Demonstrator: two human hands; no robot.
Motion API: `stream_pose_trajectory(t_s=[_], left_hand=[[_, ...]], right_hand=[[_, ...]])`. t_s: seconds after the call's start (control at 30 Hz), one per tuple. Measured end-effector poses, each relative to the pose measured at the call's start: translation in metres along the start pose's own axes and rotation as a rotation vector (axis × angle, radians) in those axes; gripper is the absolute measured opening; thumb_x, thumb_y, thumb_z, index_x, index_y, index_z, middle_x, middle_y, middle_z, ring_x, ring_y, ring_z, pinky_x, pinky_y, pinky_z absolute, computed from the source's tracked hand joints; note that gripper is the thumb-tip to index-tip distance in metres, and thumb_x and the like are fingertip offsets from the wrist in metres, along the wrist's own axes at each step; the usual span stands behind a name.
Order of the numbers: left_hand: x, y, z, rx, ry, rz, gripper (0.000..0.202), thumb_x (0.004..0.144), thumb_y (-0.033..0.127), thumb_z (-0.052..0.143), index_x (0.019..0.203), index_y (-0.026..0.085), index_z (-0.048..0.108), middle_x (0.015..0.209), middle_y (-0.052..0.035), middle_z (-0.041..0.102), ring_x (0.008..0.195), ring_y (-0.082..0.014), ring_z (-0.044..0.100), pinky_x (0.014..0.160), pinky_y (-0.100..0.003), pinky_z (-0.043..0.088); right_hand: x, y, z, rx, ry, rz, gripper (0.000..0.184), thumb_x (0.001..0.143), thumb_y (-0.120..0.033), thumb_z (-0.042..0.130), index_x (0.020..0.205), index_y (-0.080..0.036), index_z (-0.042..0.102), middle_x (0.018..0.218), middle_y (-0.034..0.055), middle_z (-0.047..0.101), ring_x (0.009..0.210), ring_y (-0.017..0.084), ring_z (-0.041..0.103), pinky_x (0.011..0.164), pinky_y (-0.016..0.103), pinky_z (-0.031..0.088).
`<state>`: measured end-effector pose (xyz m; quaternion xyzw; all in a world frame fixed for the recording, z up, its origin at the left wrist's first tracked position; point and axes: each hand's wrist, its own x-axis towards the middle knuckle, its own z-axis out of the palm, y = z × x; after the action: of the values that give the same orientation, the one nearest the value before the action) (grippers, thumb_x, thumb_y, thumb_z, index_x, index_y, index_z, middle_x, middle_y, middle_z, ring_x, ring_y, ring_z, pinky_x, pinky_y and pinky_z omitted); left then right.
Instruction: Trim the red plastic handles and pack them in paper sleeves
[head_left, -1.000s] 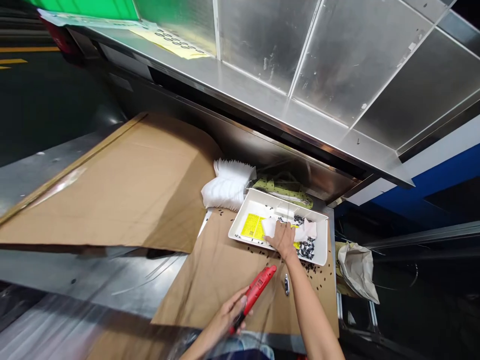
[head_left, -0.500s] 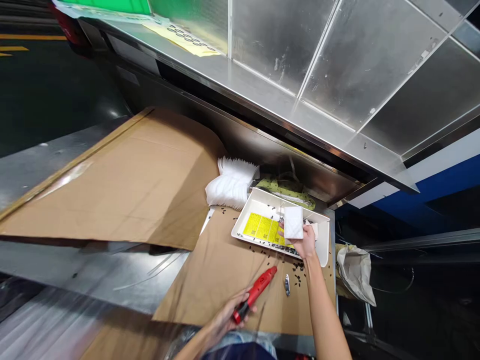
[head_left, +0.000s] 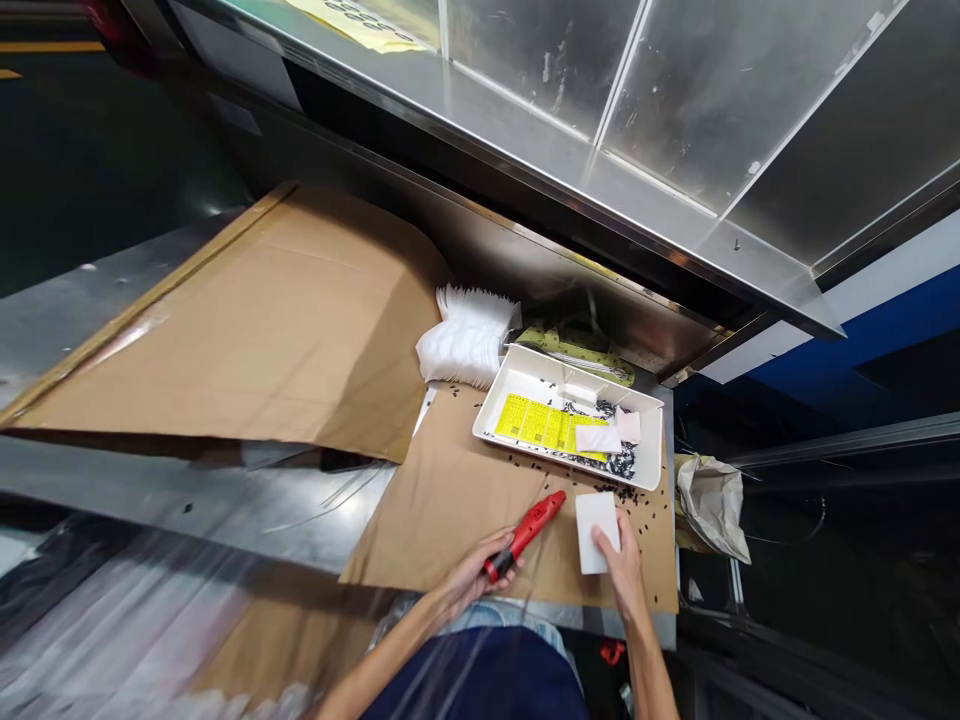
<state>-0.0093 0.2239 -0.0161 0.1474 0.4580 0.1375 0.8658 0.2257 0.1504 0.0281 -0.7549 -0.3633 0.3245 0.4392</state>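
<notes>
bright light from above, soft glare on the steel panels (head_left: 675, 110), dark shadow across the cardboard (head_left: 247, 340), plastic film (head_left: 150, 630) blurred at lower left, edges bent by wide-angle distortion

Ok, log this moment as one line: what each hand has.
left hand: red handheld tool | right hand: on white foam block | surface: brown cardboard sheet | nearby: white tray holding yellow printed sheet, black pieces
</notes>
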Motion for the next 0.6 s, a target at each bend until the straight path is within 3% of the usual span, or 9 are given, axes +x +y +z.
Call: stream_pose_trajectory(t_s=[0.13, 0.33, 0.47, 0.6], left_hand=[[0.001, 0.0, 0.002, 0.01, -0.004, 0.028, 0.051, 0.089, 0.038, 0.067, 0.135, 0.017, 0.055, 0.07, -0.001, 0.068, 0.049, -0.009, 0.054, 0.05, -0.016, 0.044], [0.0, 0.002, 0.006, 0.018, 0.011, 0.034, 0.038, 0.098, 0.047, 0.055, 0.111, 0.013, 0.065, 0.076, -0.007, 0.071, 0.044, -0.0054, 0.042, 0.04, -0.016, 0.018], [0.002, 0.003, 0.008, 0.028, 0.049, 0.022, 0.039, 0.103, 0.046, 0.043, 0.106, 0.012, 0.063, 0.075, -0.0077, 0.071, 0.042, -0.005, 0.039, 0.041, -0.017, 0.014], [0.005, 0.001, 0.008, 0.055, 0.059, -0.003, 0.041, 0.106, 0.047, 0.032, 0.111, 0.015, 0.058, 0.078, -0.0097, 0.074, 0.04, -0.0061, 0.041, 0.041, -0.017, 0.015]], right_hand=[[-0.031, 0.022, 0.028, -0.155, 0.037, -0.038, 0.027, 0.087, -0.047, 0.055, 0.098, -0.023, 0.057, 0.083, 0.0029, 0.066, 0.07, 0.022, 0.062, 0.07, 0.035, 0.053], [-0.043, 0.018, 0.068, -0.391, 0.035, -0.184, 0.048, 0.092, -0.049, 0.054, 0.129, -0.02, 0.059, 0.115, 0.0158, 0.065, 0.107, 0.034, 0.062, 0.092, 0.05, 0.052], [-0.046, 0.017, 0.075, -0.623, 0.005, -0.295, 0.048, 0.099, -0.047, 0.047, 0.138, -0.021, 0.057, 0.113, 0.0148, 0.061, 0.103, 0.032, 0.063, 0.089, 0.048, 0.055], [-0.05, 0.014, 0.071, -0.72, -0.082, -0.294, 0.056, 0.101, -0.043, 0.043, 0.154, -0.024, 0.045, 0.118, 0.0142, 0.058, 0.107, 0.031, 0.062, 0.091, 0.048, 0.055]])
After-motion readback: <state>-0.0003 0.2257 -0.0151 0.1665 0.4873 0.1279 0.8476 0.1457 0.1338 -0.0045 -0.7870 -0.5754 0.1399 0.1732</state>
